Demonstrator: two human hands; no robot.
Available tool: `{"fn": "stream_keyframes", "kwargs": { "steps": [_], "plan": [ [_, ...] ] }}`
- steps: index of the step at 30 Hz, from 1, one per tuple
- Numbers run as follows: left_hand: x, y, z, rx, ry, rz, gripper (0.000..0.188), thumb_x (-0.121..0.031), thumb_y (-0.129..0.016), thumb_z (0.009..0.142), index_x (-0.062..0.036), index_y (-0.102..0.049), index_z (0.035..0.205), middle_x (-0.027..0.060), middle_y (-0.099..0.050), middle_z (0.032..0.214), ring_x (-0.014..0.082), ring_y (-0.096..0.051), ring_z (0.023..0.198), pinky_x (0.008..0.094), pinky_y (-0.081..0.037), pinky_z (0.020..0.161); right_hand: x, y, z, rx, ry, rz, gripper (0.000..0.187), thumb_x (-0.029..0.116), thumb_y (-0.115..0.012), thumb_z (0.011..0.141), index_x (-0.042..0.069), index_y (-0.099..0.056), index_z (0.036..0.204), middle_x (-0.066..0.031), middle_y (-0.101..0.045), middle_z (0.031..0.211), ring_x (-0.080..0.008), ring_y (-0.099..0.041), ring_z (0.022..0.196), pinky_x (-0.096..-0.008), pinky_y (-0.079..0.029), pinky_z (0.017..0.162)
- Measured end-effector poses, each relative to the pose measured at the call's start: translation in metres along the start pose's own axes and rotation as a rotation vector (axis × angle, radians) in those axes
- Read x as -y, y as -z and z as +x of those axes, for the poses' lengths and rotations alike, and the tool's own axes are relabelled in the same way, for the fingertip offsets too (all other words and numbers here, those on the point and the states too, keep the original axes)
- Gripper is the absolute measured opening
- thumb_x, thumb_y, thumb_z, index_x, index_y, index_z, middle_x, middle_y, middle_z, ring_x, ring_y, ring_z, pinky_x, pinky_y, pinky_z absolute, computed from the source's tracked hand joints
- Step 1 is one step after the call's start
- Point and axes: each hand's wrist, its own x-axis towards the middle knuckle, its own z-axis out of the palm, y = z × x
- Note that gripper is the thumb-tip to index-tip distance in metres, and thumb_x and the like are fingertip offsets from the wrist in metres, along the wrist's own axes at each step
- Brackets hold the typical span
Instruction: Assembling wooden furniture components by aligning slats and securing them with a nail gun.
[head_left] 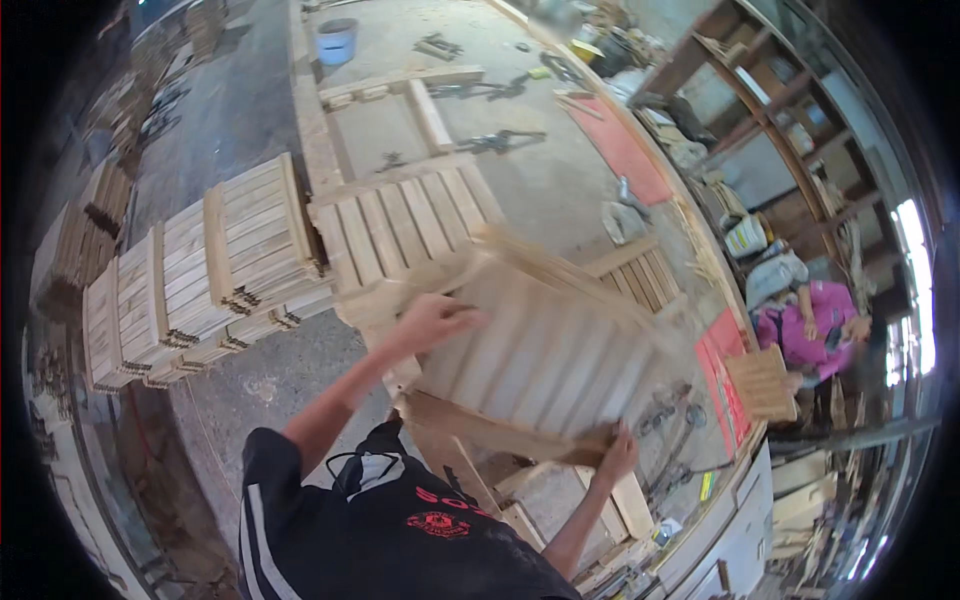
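Observation:
A slatted wooden panel [545,350], smeared by motion, is tilted in front of me above the workbench. My left hand [440,322] is closed on its left edge, with the fingers reaching over the slats. At its near right corner my right hand [618,455] grips the frame, the fingertips partly hidden. Just beyond my left hand lies another slatted panel [405,225] of pale wood. An open wooden frame [432,118] rests farther back on the bench.
Stacked slatted panels [200,265] stand on the floor at the left. The workbench [560,180] carries clamp-like metal tools [500,140], a pale bucket [337,42] and a smaller slatted piece [640,275]. A person in pink [815,330] is at the right, near wooden shelving [770,125].

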Motion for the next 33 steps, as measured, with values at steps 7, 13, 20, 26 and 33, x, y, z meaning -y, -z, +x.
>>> {"fn": "stream_keyframes", "kwargs": {
  "steps": [7, 13, 20, 26, 33],
  "plan": [
    [0.170, 0.142, 0.012, -0.372, 0.439, 0.140, 0.088, -0.078, -0.044, 0.085, 0.0046, -0.066, 0.066, 0.0213, -0.063, 0.061, 0.0375, -0.067, 0.066, 0.0458, -0.050, 0.064, 0.262, -0.253, 0.055, 0.428, 0.438, -0.342, 0.068, 0.065, -0.052, 0.086, 0.001, -0.073, 0.092, -0.0244, -0.069, 0.086, -0.0405, -0.067, 0.085, -0.0490, -0.050, 0.075],
    [0.228, 0.189, 0.031, -0.557, 0.571, 0.305, 0.088, -0.078, -0.044, 0.085, 0.0048, -0.067, 0.069, 0.0238, -0.065, 0.069, 0.0410, -0.068, 0.074, 0.0494, -0.051, 0.069, 0.323, -0.357, 0.055, 0.562, 0.565, -0.382, 0.065, 0.060, -0.053, 0.087, 0.000, -0.071, 0.104, -0.0241, -0.070, 0.093, -0.0410, -0.067, 0.091, -0.0480, -0.051, 0.081],
    [0.170, 0.180, -0.026, -0.472, 0.581, 0.360, 0.058, -0.060, -0.065, 0.082, -0.0041, -0.067, 0.096, 0.0170, -0.065, 0.079, 0.0370, -0.066, 0.081, 0.0461, -0.052, 0.074, 0.256, -0.360, 0.131, 0.830, 0.687, -0.278, 0.045, 0.026, -0.067, 0.081, 0.007, -0.064, 0.122, -0.0214, -0.069, 0.101, -0.0369, -0.067, 0.095, -0.0437, -0.053, 0.084],
    [0.172, 0.097, -0.068, -0.419, 0.230, 0.402, 0.062, -0.033, -0.080, 0.074, -0.0057, -0.050, 0.121, 0.0159, -0.057, 0.110, 0.0329, -0.061, 0.102, 0.0434, -0.052, 0.082, 0.262, -0.348, 0.115, 0.898, 0.968, -0.319, 0.053, 0.012, -0.066, 0.076, 0.011, -0.059, 0.129, -0.0203, -0.069, 0.095, -0.0370, -0.067, 0.090, -0.0445, -0.053, 0.079],
    [0.195, 0.090, -0.057, -0.482, 0.190, 0.284, 0.051, -0.010, -0.080, 0.076, -0.0018, -0.053, 0.119, 0.0157, -0.058, 0.107, 0.0333, -0.062, 0.093, 0.0410, -0.053, 0.078, 0.249, -0.362, 0.130, 0.829, 1.047, -0.191, 0.040, 0.013, -0.066, 0.079, 0.009, -0.066, 0.119, -0.0211, -0.069, 0.096, -0.0354, -0.069, 0.085, -0.0425, -0.054, 0.074]
  ]
}}
